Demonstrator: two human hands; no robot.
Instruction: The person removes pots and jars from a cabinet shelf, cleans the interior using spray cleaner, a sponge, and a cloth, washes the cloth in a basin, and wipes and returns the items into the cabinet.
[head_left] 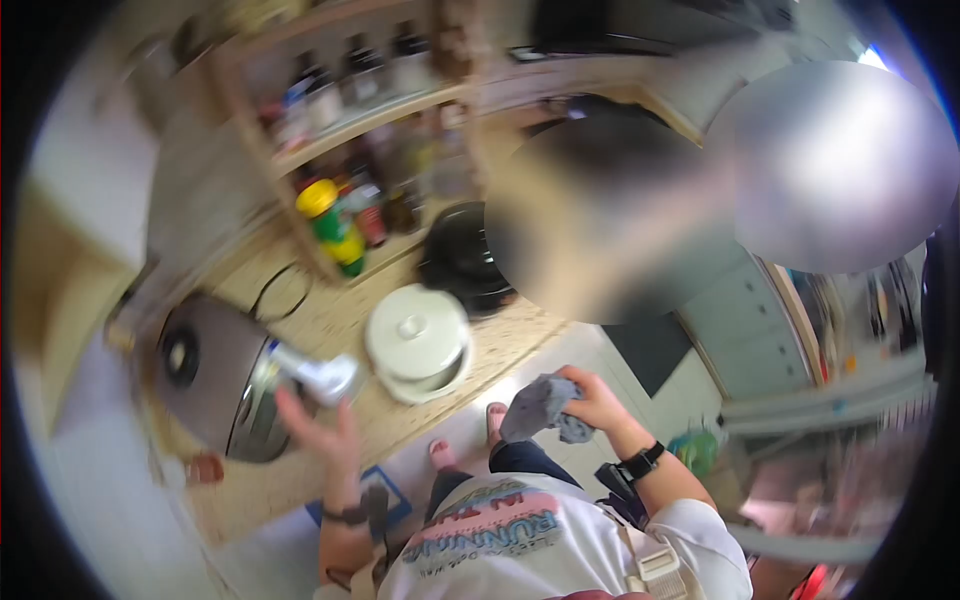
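From where I stand, the round white lidded pot [417,343] on the speckled light-wood counter [515,338] is the easiest thing to go by. The person's right hand [598,398] is off to the right of it, past the counter's edge, closed around a crumpled grey cloth [543,408]. The fingers and thumb pinch the cloth at one side, and the rest bunches out toward the pot, well apart from it, over the floor.

The left hand [325,435] is on the near left side of the pot, empty, with its fingers spread and blurred. It is nearest to a white plastic object with a blue part [325,378], just left of the pot; I can't tell whether the fingertips touch it. Farther left sits a bulky grey-brown appliance with a rounded body [215,375], and a thin black cord [283,292] loops on the counter behind the white object.

The pot's lid sits askew, a dark gap showing on the side toward the person. A glossy black pot [463,255] is just behind it, to the right. Behind and to the left, a green container with a yellow cap [337,228] stands by the wooden shelf unit [370,118], which holds several bottles.
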